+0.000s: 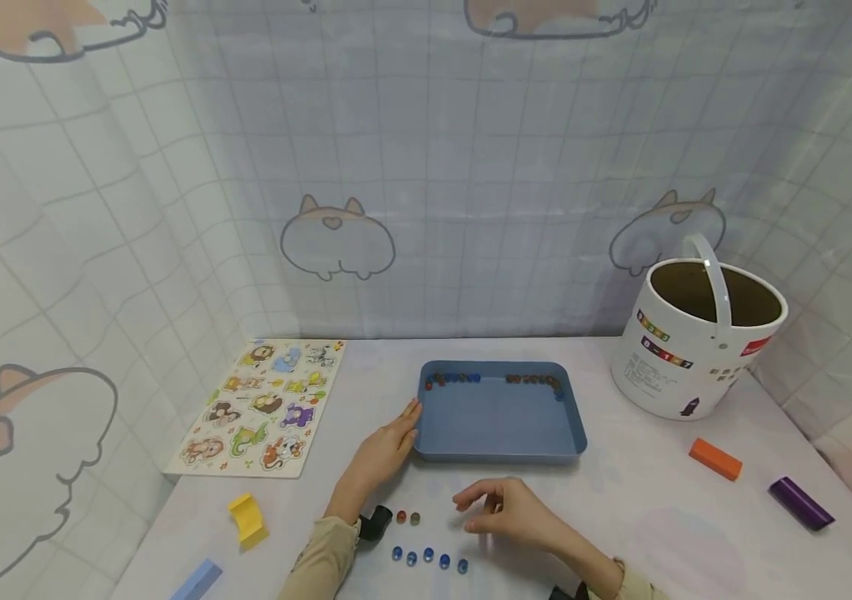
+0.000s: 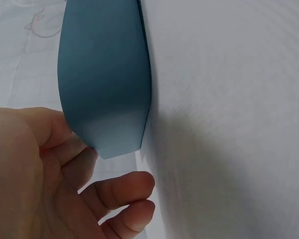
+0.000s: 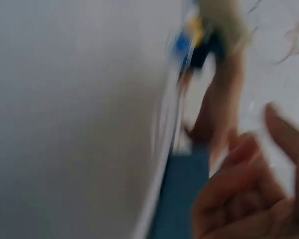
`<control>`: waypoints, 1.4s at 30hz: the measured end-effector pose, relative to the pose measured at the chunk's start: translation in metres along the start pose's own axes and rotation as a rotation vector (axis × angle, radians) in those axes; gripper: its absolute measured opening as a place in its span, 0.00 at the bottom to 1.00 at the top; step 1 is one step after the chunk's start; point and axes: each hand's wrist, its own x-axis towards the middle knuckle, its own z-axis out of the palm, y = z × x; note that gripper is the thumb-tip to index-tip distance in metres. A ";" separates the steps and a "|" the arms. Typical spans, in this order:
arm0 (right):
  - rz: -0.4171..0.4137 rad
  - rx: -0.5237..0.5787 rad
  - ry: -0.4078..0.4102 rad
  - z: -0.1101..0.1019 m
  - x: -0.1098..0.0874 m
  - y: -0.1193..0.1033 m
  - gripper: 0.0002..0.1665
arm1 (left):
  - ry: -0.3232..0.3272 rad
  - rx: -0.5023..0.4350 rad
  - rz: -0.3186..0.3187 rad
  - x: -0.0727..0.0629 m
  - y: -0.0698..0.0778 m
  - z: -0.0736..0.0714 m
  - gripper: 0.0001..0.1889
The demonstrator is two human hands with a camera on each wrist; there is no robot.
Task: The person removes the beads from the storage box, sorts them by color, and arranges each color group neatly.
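Note:
A blue-grey rectangular tray [image 1: 501, 457] stands on the table, with several small marbles [image 1: 531, 380] along its far wall. My left hand [image 1: 384, 442] rests against the tray's left side, fingers nearly straight; the left wrist view shows fingers touching the tray [image 2: 107, 74] near a corner. In front of the tray my right hand [image 1: 512, 512] hovers with fingers bent and thumb apart, nothing visible between them. Blurred in its own wrist view, the right hand [image 3: 249, 194] also appears without an object. Several blue marbles [image 1: 428, 554] form a row near me; a reddish marble [image 1: 401, 517] and an olive one [image 1: 414, 518] lie beyond them.
An animal picture board [image 1: 253, 408] lies at the left, a yellow block [image 1: 248, 522] and a light blue block [image 1: 197, 579] nearer. At the right stand a white bucket [image 1: 666, 367] and, before it, an orange block [image 1: 715, 459] and a purple block [image 1: 801, 503].

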 end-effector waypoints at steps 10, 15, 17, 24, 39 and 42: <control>-0.085 -0.083 0.135 -0.074 0.037 -0.030 0.19 | -0.008 0.010 0.013 0.000 -0.003 0.001 0.25; -0.068 -0.091 0.182 -0.112 0.070 -0.041 0.20 | -0.004 0.011 0.014 0.001 -0.005 0.002 0.26; -0.042 -0.092 0.185 -0.123 0.085 -0.038 0.20 | -0.011 0.011 0.012 0.000 -0.006 0.003 0.26; 0.041 -0.060 0.157 -0.138 0.129 -0.008 0.24 | -0.017 -0.005 -0.009 -0.002 -0.004 0.003 0.26; 0.133 -0.015 0.431 -0.111 0.154 0.032 0.16 | -0.008 0.013 0.023 0.000 -0.002 0.001 0.26; 0.162 -0.039 0.464 -0.106 0.156 0.033 0.14 | -0.004 0.017 0.018 0.000 -0.002 0.001 0.26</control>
